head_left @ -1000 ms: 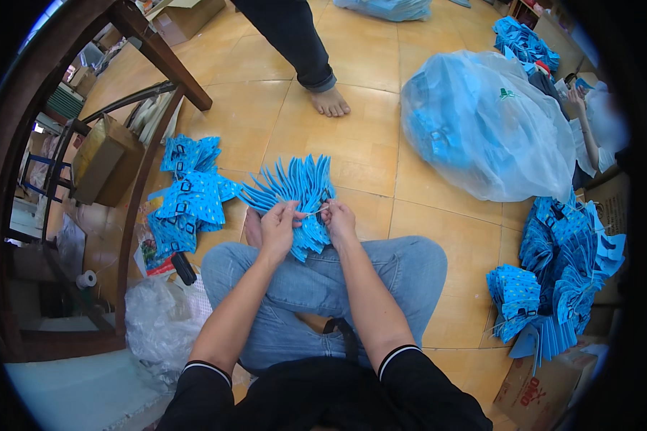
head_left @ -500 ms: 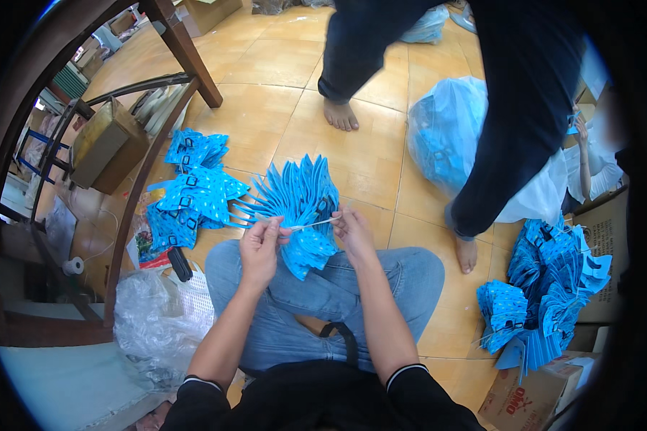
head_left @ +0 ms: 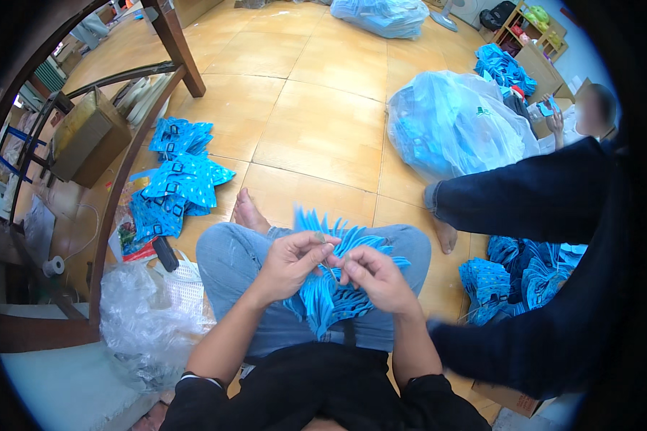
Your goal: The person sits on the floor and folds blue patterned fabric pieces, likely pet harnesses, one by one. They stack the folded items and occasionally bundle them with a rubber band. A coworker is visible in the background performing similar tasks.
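Observation:
A fanned bundle of blue patterned flat pieces rests across my lap, over my crossed jeans-clad legs. My left hand is closed above the bundle's left part, thumb and fingers pinched together. Close beside it, my right hand is pinched too, its fingertips almost meeting the left ones. Between them a short stretch of thin pale string shows over the pieces. My fingers hide most of the string, and I cannot see whether it is knotted.
Further blue bundles lie left on the tiled floor, near a wooden frame. Clear plastic wrap sits at lower left. A person's dark-trousered legs stand close on the right, before a large filled bag and more bundles.
My hands have come together and nearer my body, with the bundle now on my lap; the string was stretched between them before. The standing person has moved to the right.

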Motion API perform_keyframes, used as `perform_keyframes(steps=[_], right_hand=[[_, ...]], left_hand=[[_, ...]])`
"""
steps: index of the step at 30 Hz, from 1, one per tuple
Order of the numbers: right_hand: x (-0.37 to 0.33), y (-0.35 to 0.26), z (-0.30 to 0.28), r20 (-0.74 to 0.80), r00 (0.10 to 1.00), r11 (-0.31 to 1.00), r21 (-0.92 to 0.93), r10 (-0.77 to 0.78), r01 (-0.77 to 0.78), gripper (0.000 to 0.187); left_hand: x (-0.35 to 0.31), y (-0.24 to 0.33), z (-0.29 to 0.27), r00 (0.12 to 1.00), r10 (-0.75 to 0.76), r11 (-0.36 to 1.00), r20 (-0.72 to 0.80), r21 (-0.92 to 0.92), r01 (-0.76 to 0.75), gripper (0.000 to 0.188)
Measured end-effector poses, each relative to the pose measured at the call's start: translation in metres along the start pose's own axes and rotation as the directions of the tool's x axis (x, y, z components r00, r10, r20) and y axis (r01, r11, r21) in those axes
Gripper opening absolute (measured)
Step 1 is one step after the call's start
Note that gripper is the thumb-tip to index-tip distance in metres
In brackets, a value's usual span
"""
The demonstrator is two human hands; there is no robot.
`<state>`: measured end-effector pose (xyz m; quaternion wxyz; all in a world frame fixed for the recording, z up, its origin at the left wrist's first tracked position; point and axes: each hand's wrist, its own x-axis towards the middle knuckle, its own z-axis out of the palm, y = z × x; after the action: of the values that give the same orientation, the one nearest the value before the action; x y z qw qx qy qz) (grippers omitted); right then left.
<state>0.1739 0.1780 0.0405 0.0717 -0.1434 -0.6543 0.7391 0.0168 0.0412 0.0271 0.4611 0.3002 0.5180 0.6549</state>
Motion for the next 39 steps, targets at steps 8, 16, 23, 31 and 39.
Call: perform_keyframes(steps=[8,16,23,31,39], right_hand=[[-0.018,0.013,0.006,-0.049,0.998,0.996,0.08,0.041,-0.037,0.015],[-0.02,0.018,0.013,-0.196,0.967,0.967,0.226,0.166,-0.12,0.022],[-0.036,0.03,0.015,-0.179,0.959,0.952,0.257,0.218,-0.168,0.026],[-0.044,0.024,0.018,-0.175,0.978,0.993,0.045,0.113,-0.107,0.022],[-0.048,0.028,0.018,-0.277,0.948,0.987,-0.072,-0.16,0.145,0.021]], left_hand=[[0.017,0.011,-0.004,0.927,0.358,0.823,0.115,0.43,-0.371,0.022],[0.031,0.006,0.015,0.972,-0.128,0.951,0.198,0.304,0.063,0.03],[0.004,-0.005,-0.012,0.915,-0.18,0.873,0.362,0.488,-0.021,0.019],[0.002,0.002,0.0,0.931,-0.113,0.771,0.347,0.621,-0.138,0.011],[-0.004,-0.005,-0.005,0.926,-0.119,0.787,0.359,0.602,-0.133,0.013]])
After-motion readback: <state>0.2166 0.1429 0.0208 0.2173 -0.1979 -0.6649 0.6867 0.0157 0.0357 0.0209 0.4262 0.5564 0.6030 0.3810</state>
